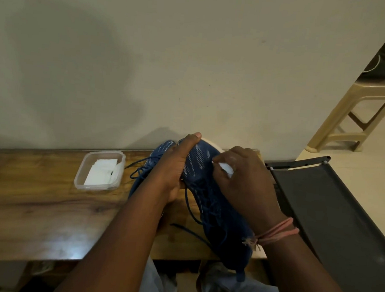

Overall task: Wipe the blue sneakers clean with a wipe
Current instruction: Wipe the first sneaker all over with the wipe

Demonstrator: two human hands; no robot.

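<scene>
Wooden table (45, 215), left hand (176, 167) gripping blue sneaker (208, 192); right hand (244, 179) pinching wipe (227, 168)

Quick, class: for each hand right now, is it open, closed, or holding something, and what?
Left hand: closed, gripping the toe end of the blue sneaker.
Right hand: closed, pinching a white wipe against the sneaker's upper.

Blue mesh sneaker (208, 192) tilted toe-up above wooden table (45, 215), crumpled white wipe (226, 168) against its toe.
</scene>
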